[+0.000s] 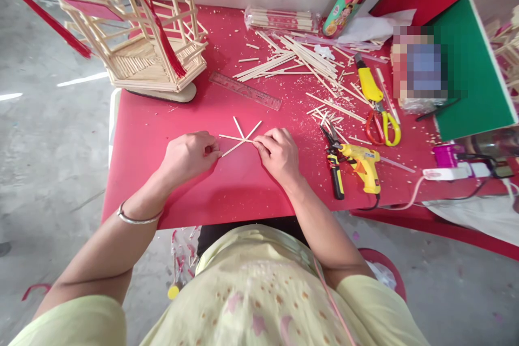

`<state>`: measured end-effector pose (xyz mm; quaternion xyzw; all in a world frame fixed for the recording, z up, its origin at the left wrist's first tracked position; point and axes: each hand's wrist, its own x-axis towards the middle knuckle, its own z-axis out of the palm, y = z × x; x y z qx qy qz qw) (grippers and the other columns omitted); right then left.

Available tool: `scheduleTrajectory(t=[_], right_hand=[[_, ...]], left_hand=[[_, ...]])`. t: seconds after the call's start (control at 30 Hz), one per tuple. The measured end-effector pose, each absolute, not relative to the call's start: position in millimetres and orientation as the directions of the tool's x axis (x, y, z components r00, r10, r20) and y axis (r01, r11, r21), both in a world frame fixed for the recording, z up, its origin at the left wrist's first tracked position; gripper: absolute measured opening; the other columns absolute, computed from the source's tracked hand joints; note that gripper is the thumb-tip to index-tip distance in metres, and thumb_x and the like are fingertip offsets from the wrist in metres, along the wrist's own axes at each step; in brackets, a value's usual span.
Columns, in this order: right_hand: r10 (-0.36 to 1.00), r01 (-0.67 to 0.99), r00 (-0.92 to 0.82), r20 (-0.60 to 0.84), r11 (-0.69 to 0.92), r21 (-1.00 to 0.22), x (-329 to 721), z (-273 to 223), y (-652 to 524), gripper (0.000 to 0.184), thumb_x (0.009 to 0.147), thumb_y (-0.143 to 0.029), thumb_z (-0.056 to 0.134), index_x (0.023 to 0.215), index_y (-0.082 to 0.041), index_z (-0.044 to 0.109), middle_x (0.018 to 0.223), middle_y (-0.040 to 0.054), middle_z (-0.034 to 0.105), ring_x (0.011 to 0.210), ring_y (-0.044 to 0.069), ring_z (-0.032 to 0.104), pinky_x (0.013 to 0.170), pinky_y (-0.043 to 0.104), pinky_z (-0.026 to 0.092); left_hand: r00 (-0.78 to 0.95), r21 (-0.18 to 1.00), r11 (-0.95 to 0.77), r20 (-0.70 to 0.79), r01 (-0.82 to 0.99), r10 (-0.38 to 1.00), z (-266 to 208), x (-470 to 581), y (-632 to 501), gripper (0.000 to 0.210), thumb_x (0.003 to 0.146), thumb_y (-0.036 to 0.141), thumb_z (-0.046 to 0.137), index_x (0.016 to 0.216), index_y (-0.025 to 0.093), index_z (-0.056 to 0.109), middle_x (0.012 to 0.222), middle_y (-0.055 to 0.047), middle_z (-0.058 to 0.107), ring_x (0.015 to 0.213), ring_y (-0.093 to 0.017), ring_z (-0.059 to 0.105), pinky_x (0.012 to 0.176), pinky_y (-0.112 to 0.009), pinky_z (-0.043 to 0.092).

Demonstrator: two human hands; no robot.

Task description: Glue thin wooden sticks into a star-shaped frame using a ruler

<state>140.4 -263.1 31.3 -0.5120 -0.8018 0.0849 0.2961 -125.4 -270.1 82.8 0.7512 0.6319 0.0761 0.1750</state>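
Observation:
Several thin wooden sticks lie crossed on the red table in a star shape, meeting near one point. My left hand is closed, thumb and forefinger pinched at the lower-left end of one stick. From the other side, my right hand pinches the right end of another stick between thumb and fingertips. Whether the sticks are joined where they cross cannot be made out. Beyond them lies a clear ruler.
A stick-built pavilion model with red tassels stands at back left. Loose sticks are heaped at the back. To the right lie a yellow glue gun, pliers, scissors, a utility knife and a power strip.

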Motion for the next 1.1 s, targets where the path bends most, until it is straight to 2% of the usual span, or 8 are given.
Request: scheduleTrajectory(t=[0.33, 0.8, 1.1], right_hand=[[0.865, 0.781, -0.310, 0.394, 0.468, -0.413, 140.6, 31.5, -263.2, 0.026, 0.112, -0.038, 0.058, 0.103, -0.024, 0.079, 0.095, 0.0060, 0.064, 0.094, 0.023, 0.053, 0.086, 0.037, 0.044], [0.854, 0.789, -0.310, 0.418, 0.476, -0.389, 139.9, 32.9, -263.5, 0.027, 0.111, -0.036, 0.059, 0.103, -0.023, 0.080, 0.094, 0.0061, 0.065, 0.093, 0.023, 0.054, 0.086, 0.036, 0.045], [0.859, 0.775, -0.315, 0.404, 0.478, -0.413, 140.9, 29.8, -263.1, 0.027, 0.111, -0.038, 0.058, 0.105, -0.024, 0.080, 0.095, 0.0063, 0.065, 0.094, 0.024, 0.054, 0.087, 0.038, 0.045]], left_hand=[[0.205, 0.362, -0.138, -0.156, 0.922, 0.966, 83.6, -125.1, -270.3, 0.015, 0.088, 0.036, 0.062, 0.087, 0.025, 0.072, 0.095, 0.000, 0.077, 0.082, -0.019, 0.069, 0.068, -0.029, 0.043], [0.217, 0.389, -0.152, -0.128, 0.908, 0.968, 82.8, -123.2, -272.3, 0.014, 0.088, 0.034, 0.062, 0.084, 0.025, 0.071, 0.091, 0.000, 0.076, 0.079, -0.018, 0.067, 0.068, -0.029, 0.041], [0.216, 0.396, -0.150, -0.127, 0.906, 0.968, 83.9, -124.3, -271.0, 0.013, 0.087, 0.034, 0.065, 0.082, 0.024, 0.070, 0.091, 0.000, 0.076, 0.078, -0.018, 0.067, 0.066, -0.029, 0.040]])
